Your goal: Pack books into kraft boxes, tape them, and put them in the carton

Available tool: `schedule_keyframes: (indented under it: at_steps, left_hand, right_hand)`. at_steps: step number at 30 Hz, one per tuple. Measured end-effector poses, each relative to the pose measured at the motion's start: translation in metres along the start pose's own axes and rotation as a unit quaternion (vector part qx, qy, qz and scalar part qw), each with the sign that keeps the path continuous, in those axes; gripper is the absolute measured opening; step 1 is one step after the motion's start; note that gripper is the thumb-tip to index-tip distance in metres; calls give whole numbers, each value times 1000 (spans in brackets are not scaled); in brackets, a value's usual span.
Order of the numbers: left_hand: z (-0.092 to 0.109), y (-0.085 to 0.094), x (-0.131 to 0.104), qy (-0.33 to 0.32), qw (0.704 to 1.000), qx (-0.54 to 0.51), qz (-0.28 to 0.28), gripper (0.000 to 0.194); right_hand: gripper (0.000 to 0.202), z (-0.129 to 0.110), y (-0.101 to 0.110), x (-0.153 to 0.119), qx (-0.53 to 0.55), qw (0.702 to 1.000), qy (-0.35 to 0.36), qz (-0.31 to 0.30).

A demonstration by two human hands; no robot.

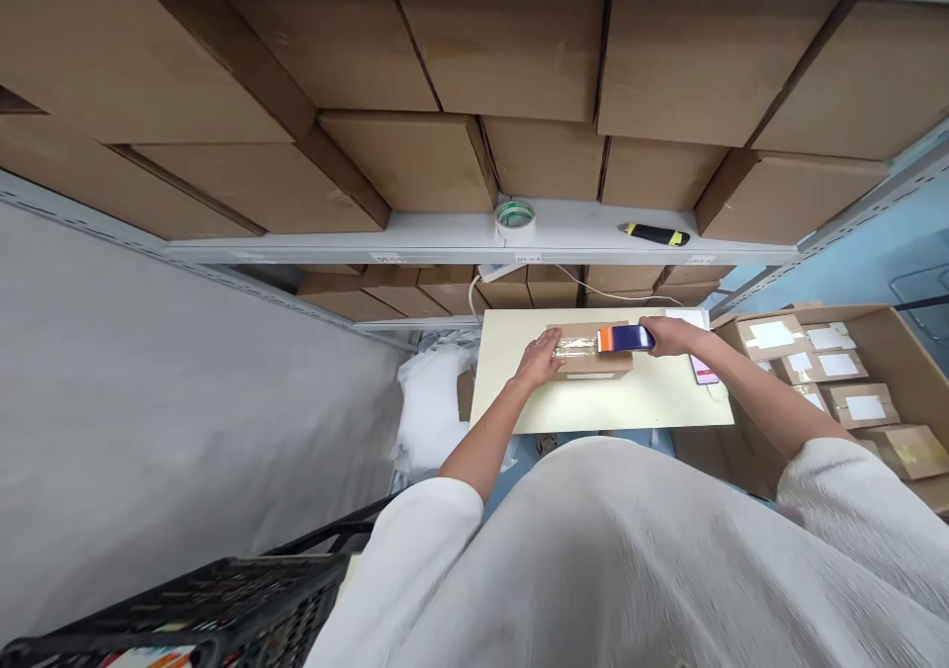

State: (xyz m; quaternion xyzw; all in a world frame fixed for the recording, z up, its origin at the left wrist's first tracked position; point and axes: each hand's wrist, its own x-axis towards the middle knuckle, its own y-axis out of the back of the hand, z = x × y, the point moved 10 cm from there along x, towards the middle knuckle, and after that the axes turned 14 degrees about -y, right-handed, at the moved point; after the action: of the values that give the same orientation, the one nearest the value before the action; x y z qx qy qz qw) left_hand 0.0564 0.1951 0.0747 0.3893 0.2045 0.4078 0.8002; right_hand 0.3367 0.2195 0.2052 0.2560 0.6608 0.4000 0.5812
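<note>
Whether the left hand (539,360) pinches or presses the left end of a small carton (593,365) on the cream tabletop (638,408) is hard to tell; clear tape (576,347) runs along the carton's top to a dispenser (627,338) clasped in the right hand (663,336).

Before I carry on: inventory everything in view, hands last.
Tabletop: one, pale yellow, centre
Box: one, brown, on tabletop
Tape strip: one, clear, on box
Tape dispenser: one, blue and orange, on box
Phone: one, pink screen, tabletop's right end
Shelving: one, grey, beyond tabletop
Tape roll: one, white and green, on shelving
Cutter: one, black and yellow, on shelving
Stacked cartons: many, brown, on shelving
Cable: count unclear, white, beyond tabletop
Open carton: one, brown, right of tabletop
Labelled cartons: several, brown, in open carton
Packaging: pile, white, left of tabletop
Crate: one, black, lower left
Shirt: one, white, bottom
Left hand: one, bare, on box
Right hand: one, bare, gripping tape dispenser
</note>
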Motion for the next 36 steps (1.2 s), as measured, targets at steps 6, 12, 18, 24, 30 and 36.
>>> schedule_keyframes:
  at_steps: [6, 12, 18, 24, 30, 36]
  left_hand:
    - [-2, 1, 0, 7, 1000, 1, -10, 85]
    - [3, 5, 1, 17, 1000, 4, -26, 85]
    - [8, 8, 2, 31, 999, 1, -27, 84]
    - [10, 9, 3, 42, 999, -3, -28, 85]
    - [6, 6, 2, 56, 998, -11, -34, 82]
    - [6, 4, 2, 52, 998, -6, -34, 76]
  right_hand:
    - [37, 98, -27, -11, 10, 1000, -24, 5]
    - [36, 163, -51, -15, 36, 998, -55, 6]
    - [42, 163, -65, -3, 59, 996, -68, -4]
    - [48, 141, -78, 10, 26, 996, -79, -18]
    - [56, 107, -87, 23, -26, 995, -95, -32]
    - [59, 73, -83, 35, -28, 994, -102, -14]
